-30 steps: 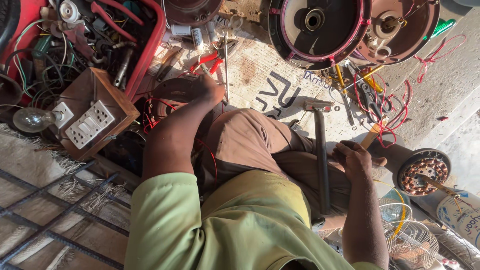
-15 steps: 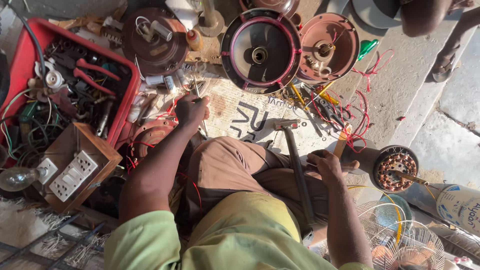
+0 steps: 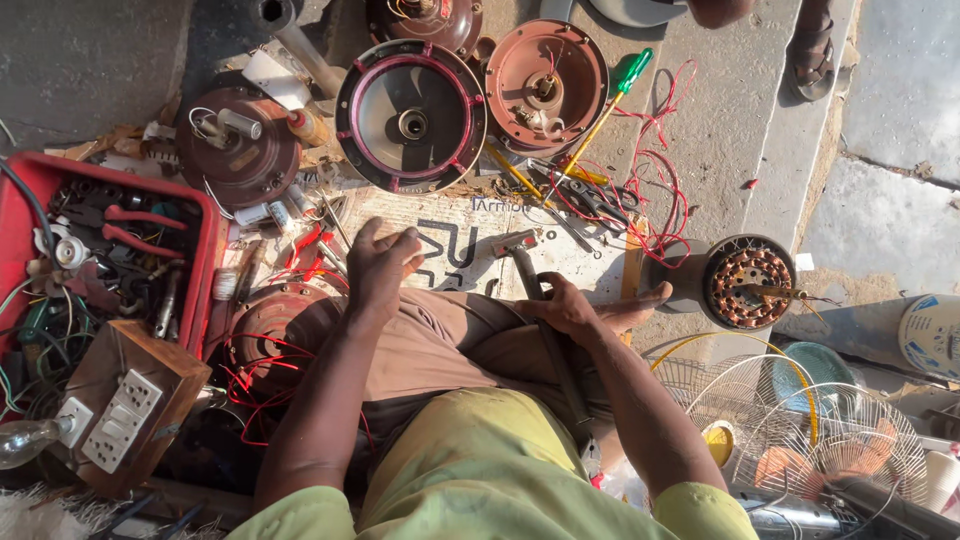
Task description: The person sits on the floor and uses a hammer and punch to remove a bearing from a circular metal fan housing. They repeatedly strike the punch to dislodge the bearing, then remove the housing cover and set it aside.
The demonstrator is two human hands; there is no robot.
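1. Left hand (image 3: 380,268): open, fingers spread, resting on the printed cardboard sheet (image 3: 455,235) just beyond the knee.
2. Right hand (image 3: 568,308): lying on the dark hammer handle (image 3: 553,345), which runs across the lap; hammer head (image 3: 514,243) rests on the cardboard.
3. Far centre: open maroon fan motor housing (image 3: 411,115), a second housing (image 3: 546,83) to its right.
4. Left: red tray (image 3: 205,255) of tools; nearer, a wooden switch board (image 3: 125,405).
5. Right: copper-wound stator (image 3: 748,283); green-handled screwdriver (image 3: 605,105) among red wires (image 3: 655,175).
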